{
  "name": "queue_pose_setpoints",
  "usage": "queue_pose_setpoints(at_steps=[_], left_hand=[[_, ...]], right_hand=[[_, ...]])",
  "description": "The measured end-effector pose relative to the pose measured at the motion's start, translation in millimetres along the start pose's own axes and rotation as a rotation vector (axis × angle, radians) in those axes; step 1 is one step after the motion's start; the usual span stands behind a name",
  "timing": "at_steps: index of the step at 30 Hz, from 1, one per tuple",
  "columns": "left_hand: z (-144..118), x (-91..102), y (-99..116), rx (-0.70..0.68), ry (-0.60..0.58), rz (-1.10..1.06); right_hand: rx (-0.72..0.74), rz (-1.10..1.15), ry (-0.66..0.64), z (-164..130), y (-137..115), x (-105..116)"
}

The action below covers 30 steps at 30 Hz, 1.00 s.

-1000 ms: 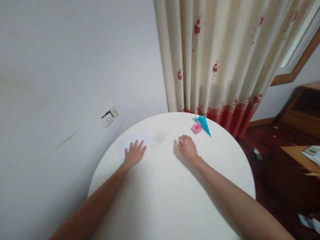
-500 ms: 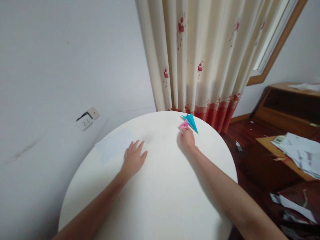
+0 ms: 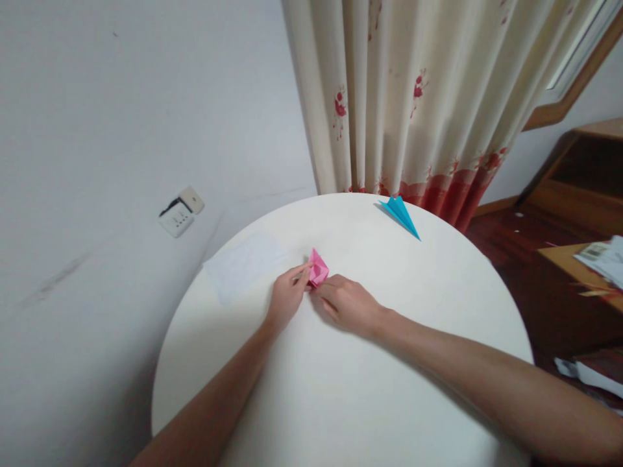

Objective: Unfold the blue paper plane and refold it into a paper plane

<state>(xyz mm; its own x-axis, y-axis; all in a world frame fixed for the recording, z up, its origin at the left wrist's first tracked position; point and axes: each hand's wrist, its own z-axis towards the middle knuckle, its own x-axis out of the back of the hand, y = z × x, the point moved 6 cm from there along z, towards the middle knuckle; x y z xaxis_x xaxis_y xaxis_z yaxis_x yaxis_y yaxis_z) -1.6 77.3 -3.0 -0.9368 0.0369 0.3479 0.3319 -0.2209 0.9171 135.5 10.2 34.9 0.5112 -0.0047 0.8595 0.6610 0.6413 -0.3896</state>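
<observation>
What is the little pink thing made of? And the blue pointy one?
The pink thing, held by the left hand and right hand, looks like thin matte paper: sharp creases, flat facets. The blue pointy one also looks like folded paper, matte, with crisp edges and a fine tip.

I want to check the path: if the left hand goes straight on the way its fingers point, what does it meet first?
The left hand points up and right, and its fingertips already touch the pink folded paper, also held by the right hand. Past it lies bare white table, probably.
</observation>
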Motion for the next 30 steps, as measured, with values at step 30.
queue_pose_setpoints(at_steps=[30], left_hand=[[2,7.1,-5,0.167,0.211,-0.842]], right_hand=[[-0.159,0.508,0.581,-7,43,33]])
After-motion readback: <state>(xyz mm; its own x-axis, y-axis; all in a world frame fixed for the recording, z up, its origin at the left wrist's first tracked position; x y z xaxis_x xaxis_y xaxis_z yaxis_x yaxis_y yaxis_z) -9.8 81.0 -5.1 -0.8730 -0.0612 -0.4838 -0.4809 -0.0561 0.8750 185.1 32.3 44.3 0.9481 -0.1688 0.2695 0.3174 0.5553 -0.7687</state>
